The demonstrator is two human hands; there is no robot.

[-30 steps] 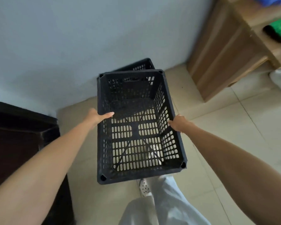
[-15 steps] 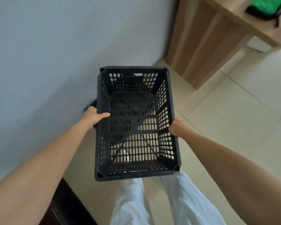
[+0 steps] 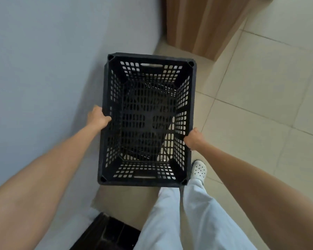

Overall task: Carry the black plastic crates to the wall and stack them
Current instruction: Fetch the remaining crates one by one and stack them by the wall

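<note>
Black plastic crate (image 3: 148, 121) is up in both my hands, over the floor (image 3: 251, 105) right beside the wall (image 3: 43, 69). My left hand (image 3: 98, 117) curls over the left long rim and my right hand (image 3: 194, 139) grips the right one. Tip: square all four corners over the dark lattice showing through the bottom (probably the lower crate), then lower it level. Open side up, long axis running away from me, along the wall.

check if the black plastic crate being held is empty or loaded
Empty. The black slotted plastic crate faces open side up, and only its perforated bottom shows inside, with pale floor visible through the slots.
</note>
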